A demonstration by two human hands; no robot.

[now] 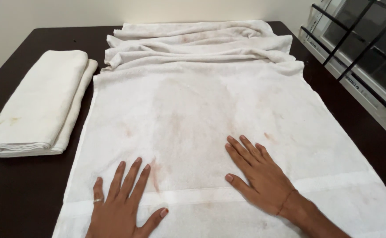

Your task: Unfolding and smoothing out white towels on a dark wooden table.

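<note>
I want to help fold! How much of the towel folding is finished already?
Done: one folded towel lies on the dark table, to the left. In hand: the left hand and the right hand press flat on the spread white towel. Left: that towel has no fold yet, and its far end lies bunched in wrinkles.

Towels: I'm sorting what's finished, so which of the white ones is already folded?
The folded towel at the table's left edge, a neat stack touched by neither hand. The spread towel lies flat, bunched at its far end.
</note>
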